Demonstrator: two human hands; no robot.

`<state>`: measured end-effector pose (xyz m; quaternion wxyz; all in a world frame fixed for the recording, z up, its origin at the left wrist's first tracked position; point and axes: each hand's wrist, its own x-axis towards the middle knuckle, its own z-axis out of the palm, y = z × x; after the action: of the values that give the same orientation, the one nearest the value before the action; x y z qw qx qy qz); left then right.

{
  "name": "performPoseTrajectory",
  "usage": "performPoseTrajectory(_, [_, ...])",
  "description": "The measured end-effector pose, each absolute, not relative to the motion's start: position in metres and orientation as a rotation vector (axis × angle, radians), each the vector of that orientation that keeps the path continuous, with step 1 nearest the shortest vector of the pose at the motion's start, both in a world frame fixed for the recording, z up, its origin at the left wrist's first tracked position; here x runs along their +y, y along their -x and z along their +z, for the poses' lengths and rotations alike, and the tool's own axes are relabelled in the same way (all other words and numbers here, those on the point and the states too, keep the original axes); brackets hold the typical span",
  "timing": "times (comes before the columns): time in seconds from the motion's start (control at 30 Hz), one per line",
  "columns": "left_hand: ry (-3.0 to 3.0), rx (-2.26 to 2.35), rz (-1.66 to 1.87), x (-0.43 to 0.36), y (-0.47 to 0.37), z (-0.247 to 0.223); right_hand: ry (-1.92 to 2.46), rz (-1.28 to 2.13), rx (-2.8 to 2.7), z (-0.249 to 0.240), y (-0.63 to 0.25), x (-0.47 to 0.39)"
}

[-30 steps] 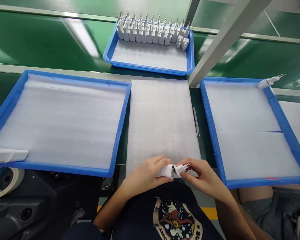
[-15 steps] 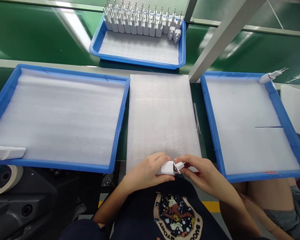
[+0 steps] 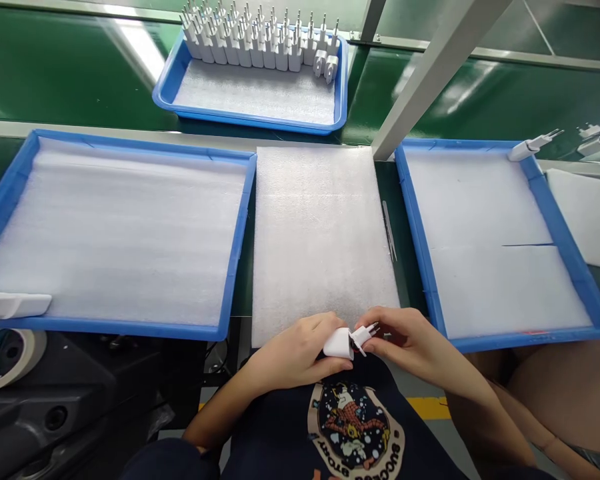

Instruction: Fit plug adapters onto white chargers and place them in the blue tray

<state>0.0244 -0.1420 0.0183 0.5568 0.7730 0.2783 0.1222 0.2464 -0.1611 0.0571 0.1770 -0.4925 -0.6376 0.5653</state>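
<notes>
Both my hands meet at the near edge of a white foam sheet (image 3: pixel 325 233). My left hand (image 3: pixel 293 353) grips the white body of a small plug adapter (image 3: pixel 339 343). My right hand (image 3: pixel 413 341) pinches its pin end (image 3: pixel 366 331), where two metal prongs stick out to the right. The two parts sit together between my fingers.
Foam-lined blue trays lie at left (image 3: pixel 237 240) and right (image 3: pixel 420 240). A far blue tray (image 3: pixel 253 120) on the green belt holds a row of several white plugs. Tweezers (image 3: pixel 389 230) lie beside the sheet. One plug (image 3: pixel 530 145) rests on the right tray's far corner. Tape roll (image 3: pixel 5 353) at left.
The view has shifted, so the far tray appears further left. My hands stay together on the adapter; the pin end now points up and right a little more.
</notes>
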Motion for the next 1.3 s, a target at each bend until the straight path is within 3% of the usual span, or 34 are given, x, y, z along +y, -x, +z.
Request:
performPoseTrajectory(0.63, [-2.033,0.722,0.453,-0.161,-0.031,0.023,1.511,1.358,-1.939,0.056,-0.233,-0.19])
performPoseTrajectory(1.3, [-1.872,0.461,0.319,-0.156,-0.02,0.008,1.368,1.822,-1.965,0.06,-0.241,-0.179])
